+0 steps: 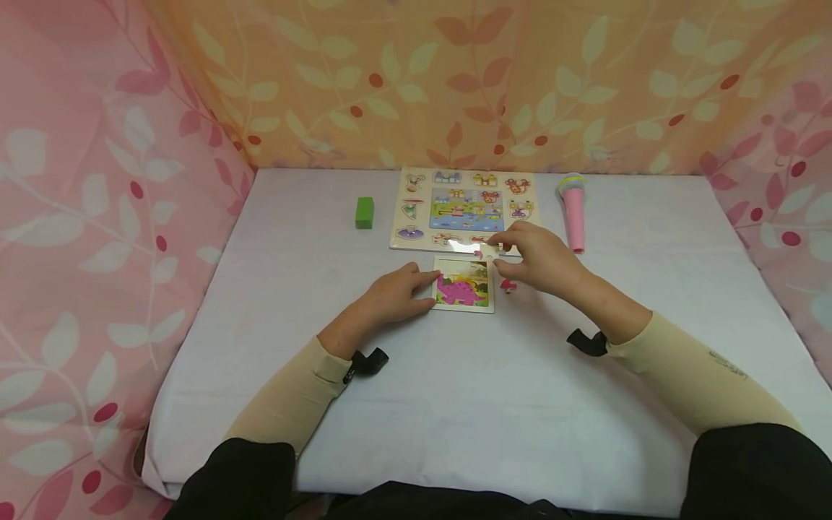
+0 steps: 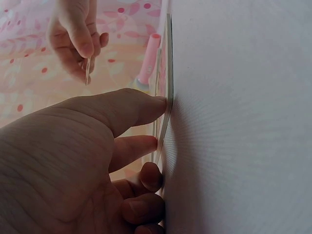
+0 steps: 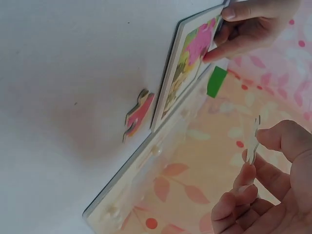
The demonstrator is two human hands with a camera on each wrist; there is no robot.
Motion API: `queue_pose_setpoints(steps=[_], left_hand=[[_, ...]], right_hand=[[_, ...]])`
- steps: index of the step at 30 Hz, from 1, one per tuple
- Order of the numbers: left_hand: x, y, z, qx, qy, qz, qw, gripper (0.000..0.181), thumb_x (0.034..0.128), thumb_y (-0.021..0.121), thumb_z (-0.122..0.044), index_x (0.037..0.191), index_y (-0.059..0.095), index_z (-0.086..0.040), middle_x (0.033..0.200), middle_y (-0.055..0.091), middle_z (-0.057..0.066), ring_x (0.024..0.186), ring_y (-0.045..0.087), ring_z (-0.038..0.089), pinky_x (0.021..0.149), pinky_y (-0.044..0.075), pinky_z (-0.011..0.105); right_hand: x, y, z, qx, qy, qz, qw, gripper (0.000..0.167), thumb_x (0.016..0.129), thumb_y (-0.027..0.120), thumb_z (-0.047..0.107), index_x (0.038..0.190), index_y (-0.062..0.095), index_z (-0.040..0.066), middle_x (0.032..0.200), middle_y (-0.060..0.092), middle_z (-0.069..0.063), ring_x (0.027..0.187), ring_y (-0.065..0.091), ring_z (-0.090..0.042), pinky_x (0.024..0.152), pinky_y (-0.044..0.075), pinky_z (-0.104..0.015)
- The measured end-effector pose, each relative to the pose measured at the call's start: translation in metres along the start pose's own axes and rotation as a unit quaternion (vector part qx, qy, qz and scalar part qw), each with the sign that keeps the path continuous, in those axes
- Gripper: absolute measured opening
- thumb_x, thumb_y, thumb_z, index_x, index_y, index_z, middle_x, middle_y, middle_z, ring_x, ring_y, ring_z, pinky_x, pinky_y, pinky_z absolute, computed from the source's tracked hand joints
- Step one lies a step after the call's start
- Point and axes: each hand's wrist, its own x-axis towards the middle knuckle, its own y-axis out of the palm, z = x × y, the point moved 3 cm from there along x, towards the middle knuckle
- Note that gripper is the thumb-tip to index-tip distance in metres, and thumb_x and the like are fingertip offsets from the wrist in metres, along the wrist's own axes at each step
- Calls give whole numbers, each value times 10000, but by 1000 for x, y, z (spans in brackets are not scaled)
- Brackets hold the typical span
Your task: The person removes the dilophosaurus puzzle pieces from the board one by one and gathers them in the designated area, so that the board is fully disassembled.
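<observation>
**A:** ok so what's each hand doing around the dinosaur puzzle (image 1: 463,290)?

**B:** The left hand (image 1: 395,295) is at the puzzle's left edge, thumb and index set apart and both touching it. The other fingers look curled in on the wrist view. The right hand (image 1: 542,261) hangs just above the puzzle's upper right corner, thumb and index pinching a thin pale piece (image 3: 253,142) by its edges.

**A:** and the puzzle itself, is it flat?

**B:** Yeah, lying flat on the white-covered counter (image 1: 481,404), pink dino showing. Can't make out what's printed on most of the pinched piece, though there's a little pink on it.

**A:** anything else nearby?

**B:** A loose pink piece (image 1: 508,286) just right of the puzzle. Right behind the puzzle there's a bigger picture board (image 1: 398,230). Green block (image 1: 365,214) is behind it to the left, pink toy mic (image 1: 573,213) behind it to the right.
</observation>
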Motion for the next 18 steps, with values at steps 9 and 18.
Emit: queue_pose_setpoints(steps=[9,18], left_hand=[[1,1,0,-49,-22,-14,10000,645,977,686,-384,1561,464,-224,1022,495,27,842,492,175,674,378,298],[1,2,2,-46,-6,-50,10000,644,977,684,-390,1559,467,-222,1030,496,25,845,491,178,682,384,304]], right_hand=[[-22,-15,-12,-36,108,-130,9999,343,897,754,177,1224,722,77,1029,619,-77,910,567,-272,752,456,-414],[-38,-27,-23,20,99,-271,9996,325,878,769,131,1196,734,76,978,618,-86,800,495,-235,703,410,-404]])
